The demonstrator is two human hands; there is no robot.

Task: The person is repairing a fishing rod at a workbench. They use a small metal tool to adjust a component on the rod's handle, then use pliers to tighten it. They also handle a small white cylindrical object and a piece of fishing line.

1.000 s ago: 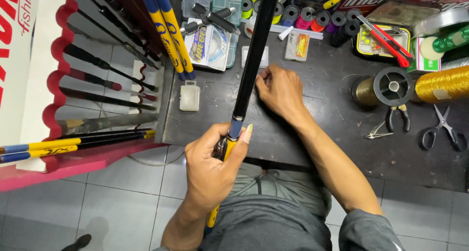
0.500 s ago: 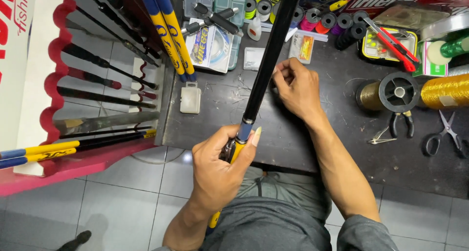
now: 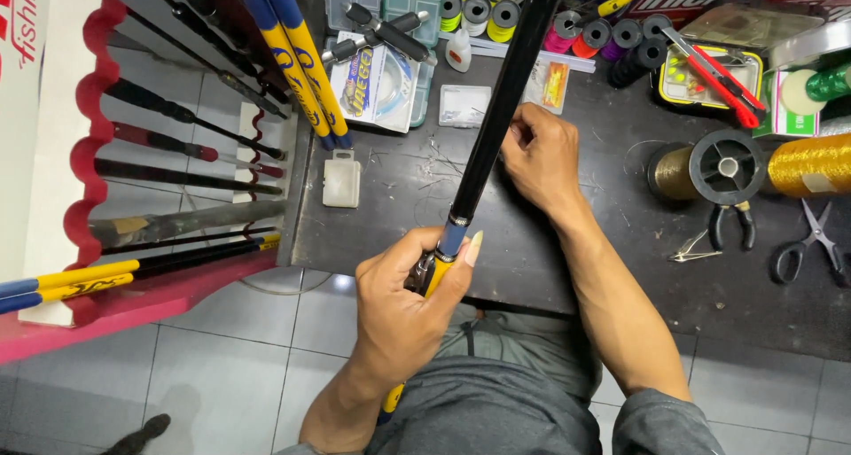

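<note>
While the red rod rack (image 3: 89,136) stood at nine o'clock, the left hand (image 3: 403,309) gripped the black fishing rod (image 3: 496,127) tight at its yellow-and-blue butt, the rod running up toward twelve o'clock over the dark workbench (image 3: 532,260); the right hand (image 3: 541,158) pinched the shaft, pliers (image 3: 731,229) lying at three o'clock.

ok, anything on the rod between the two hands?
Head view: only bare black rod runs between the left hand and the right hand, plus a thin band by the left thumb.
</note>
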